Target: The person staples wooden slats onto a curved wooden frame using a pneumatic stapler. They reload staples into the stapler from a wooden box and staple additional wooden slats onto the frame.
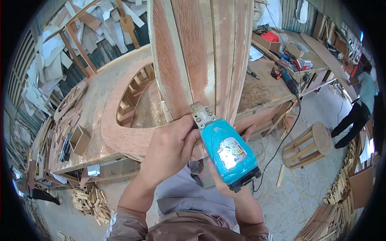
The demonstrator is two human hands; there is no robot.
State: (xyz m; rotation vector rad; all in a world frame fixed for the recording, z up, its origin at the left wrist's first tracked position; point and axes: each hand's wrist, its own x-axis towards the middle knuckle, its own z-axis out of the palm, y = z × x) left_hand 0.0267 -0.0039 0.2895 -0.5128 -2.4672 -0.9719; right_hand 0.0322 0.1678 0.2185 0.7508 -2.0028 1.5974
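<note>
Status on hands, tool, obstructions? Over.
Right hand holds blue tool; left hand by its metal nose. Nose at near end of wood panel. Stool off right, clear.

Bare hands: two, a left hand (171,146) and a right hand (220,180)
Teal power tool (229,150): one
Striped wooden panel (197,52): one
Open box (79,140) near the workbench's (93,120) front left corner: one
Tape measure (276,73): one
Round stool (307,145): one
Wood scraps (91,204): too many to count
</note>
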